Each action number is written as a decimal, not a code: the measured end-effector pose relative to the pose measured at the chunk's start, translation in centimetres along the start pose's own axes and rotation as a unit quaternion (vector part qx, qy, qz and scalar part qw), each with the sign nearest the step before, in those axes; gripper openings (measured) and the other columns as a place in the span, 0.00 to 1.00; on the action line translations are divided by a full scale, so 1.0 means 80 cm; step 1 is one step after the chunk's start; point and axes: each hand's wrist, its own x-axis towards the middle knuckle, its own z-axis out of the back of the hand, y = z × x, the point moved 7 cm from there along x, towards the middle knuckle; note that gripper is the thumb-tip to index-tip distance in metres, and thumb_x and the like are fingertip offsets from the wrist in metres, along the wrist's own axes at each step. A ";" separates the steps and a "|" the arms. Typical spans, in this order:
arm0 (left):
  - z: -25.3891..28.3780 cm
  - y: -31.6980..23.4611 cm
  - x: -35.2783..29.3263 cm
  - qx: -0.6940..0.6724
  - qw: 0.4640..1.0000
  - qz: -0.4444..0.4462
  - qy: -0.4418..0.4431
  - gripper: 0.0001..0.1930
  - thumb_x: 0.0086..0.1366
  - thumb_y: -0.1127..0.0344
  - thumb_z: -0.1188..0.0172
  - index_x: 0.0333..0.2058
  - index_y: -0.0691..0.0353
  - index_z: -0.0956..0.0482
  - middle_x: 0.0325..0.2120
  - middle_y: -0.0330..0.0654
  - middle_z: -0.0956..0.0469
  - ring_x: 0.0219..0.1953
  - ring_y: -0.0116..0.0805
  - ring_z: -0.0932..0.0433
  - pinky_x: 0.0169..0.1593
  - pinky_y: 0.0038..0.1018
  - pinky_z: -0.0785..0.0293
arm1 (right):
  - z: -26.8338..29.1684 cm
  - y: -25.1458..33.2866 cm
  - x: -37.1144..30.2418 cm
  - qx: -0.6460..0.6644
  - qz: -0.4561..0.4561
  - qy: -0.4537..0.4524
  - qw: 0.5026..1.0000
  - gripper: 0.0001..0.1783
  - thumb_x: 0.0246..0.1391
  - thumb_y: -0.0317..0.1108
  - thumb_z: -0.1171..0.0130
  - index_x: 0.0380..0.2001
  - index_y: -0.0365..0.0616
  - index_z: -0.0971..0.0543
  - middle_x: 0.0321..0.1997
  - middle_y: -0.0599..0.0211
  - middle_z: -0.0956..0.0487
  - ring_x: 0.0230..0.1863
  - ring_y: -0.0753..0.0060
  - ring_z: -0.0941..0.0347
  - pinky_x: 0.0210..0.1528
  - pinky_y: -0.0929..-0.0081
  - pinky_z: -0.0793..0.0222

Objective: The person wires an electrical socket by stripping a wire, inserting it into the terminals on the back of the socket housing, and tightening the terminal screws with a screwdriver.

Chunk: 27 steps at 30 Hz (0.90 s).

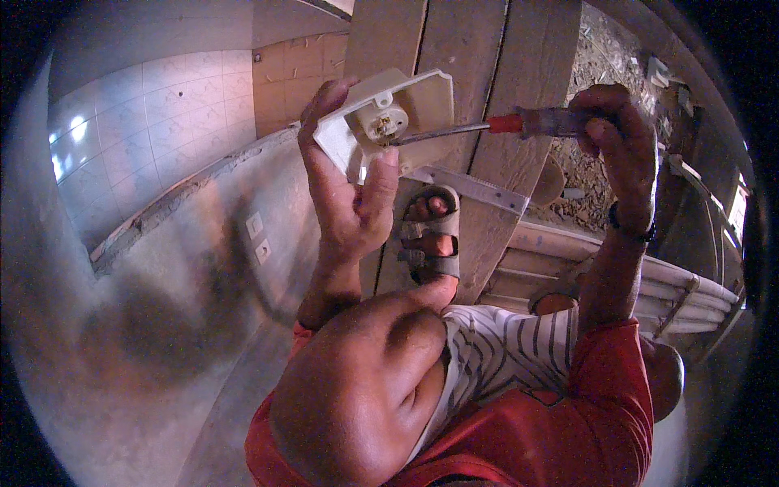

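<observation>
My left hand (355, 195) grips a white plastic electrical box (434, 101) by its near left side, the thumb on its near edge. Inside the box a round white insert (388, 123) with brass-coloured metal parts faces up. My right hand (613, 134) is closed around the handle of a screwdriver (507, 126), which has a red collar and a dark translucent grip. Its metal shaft runs leftward into the box, and the tip is at the lower edge of the round insert. Whether the tip sits in a screw is too small to tell.
Wooden planks (454, 49) lie below the box, with a flat metal strip (479, 191) across them beside my sandalled foot (430, 235). Rubble (604, 49) covers the ground at right, near long pale pipes (535, 260). A wall with white socket plates (258, 239) stands at left.
</observation>
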 end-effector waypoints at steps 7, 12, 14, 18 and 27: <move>0.006 0.002 -0.007 0.028 1.000 0.008 0.002 0.31 0.62 0.68 0.45 0.60 0.71 0.48 0.57 0.53 0.42 0.59 0.43 0.40 0.62 0.37 0.44 | -0.030 0.019 0.001 0.013 0.075 0.026 0.997 0.22 0.51 0.44 0.42 0.48 0.47 0.27 0.34 0.74 0.27 0.27 0.83 0.35 0.29 0.83 0.38; 0.007 0.001 -0.003 0.031 0.999 0.012 0.008 0.31 0.62 0.69 0.45 0.60 0.71 0.47 0.58 0.53 0.42 0.60 0.43 0.41 0.63 0.37 0.44 | -0.016 0.009 -0.001 0.022 -0.026 0.006 0.999 0.24 0.50 0.43 0.43 0.49 0.45 0.28 0.32 0.74 0.28 0.24 0.82 0.38 0.26 0.83 0.40; 0.006 0.002 -0.005 0.035 0.999 0.005 0.011 0.31 0.62 0.69 0.45 0.60 0.71 0.47 0.58 0.53 0.42 0.60 0.43 0.40 0.62 0.37 0.44 | -0.016 0.009 0.001 0.034 -0.056 -0.006 0.998 0.23 0.50 0.41 0.45 0.49 0.44 0.28 0.32 0.74 0.28 0.24 0.82 0.37 0.25 0.83 0.41; 0.006 0.010 -0.011 0.025 0.999 0.019 0.006 0.30 0.61 0.70 0.46 0.60 0.71 0.47 0.58 0.53 0.42 0.59 0.43 0.40 0.62 0.37 0.44 | -0.032 0.010 0.004 0.022 0.054 -0.004 0.998 0.20 0.56 0.41 0.48 0.50 0.43 0.28 0.32 0.73 0.28 0.21 0.86 0.38 0.20 0.84 0.44; 0.000 0.015 -0.009 0.011 0.999 0.033 0.009 0.34 0.54 0.74 0.45 0.60 0.70 0.47 0.57 0.52 0.41 0.59 0.42 0.40 0.63 0.36 0.44 | -0.018 0.006 0.002 0.036 -0.085 0.028 0.995 0.25 0.56 0.44 0.47 0.52 0.40 0.30 0.35 0.70 0.27 0.24 0.83 0.36 0.22 0.83 0.41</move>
